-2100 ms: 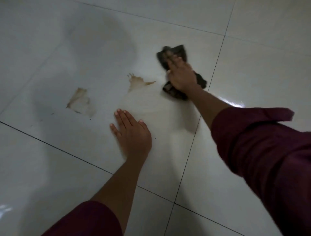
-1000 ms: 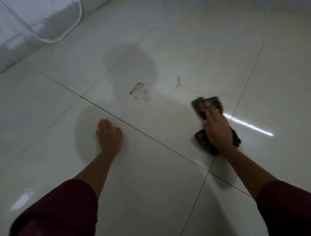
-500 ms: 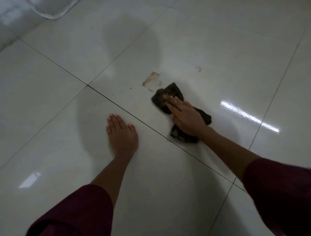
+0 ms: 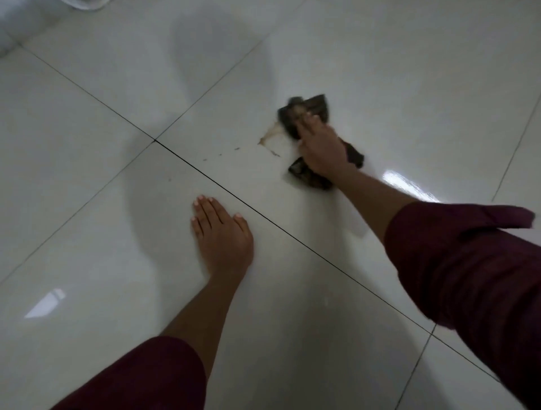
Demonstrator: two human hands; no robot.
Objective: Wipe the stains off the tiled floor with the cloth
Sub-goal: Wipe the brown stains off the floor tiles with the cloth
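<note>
The right hand (image 4: 320, 149) lay on top of the dark cloth (image 4: 310, 111), fingers stretched forward and pressing it flat to the tiled floor (image 4: 380, 73); they looked straight rather than curled round it, though that part was blurred. The cloth was crumpled, one end sticking out past the fingertips and the other bunched under the wrist. Touching the cloth's left edge was a thin brown stain (image 4: 270, 136), a curved smear with a short streak below it. Left of the stain a few small brown specks (image 4: 221, 153) trailed toward the dark grout line (image 4: 263, 218) that ran diagonally across the floor.

On the near side of that grout line, well apart from the cloth, the left hand (image 4: 222, 234) rested palm down on the tile, fingers straight and close together, holding nothing. Both forearms were bare below maroon sleeves (image 4: 468, 263).

Nothing stood between the cloth and the stain. Beyond the cloth and to its right the glossy tiles ran open to the frame edge, with a bright glare patch (image 4: 407, 184) just right of the cloth. Far from the cloth, in the top left corner, a pale rounded object (image 4: 85, 3) showed only its edge; I could not tell what it was.
</note>
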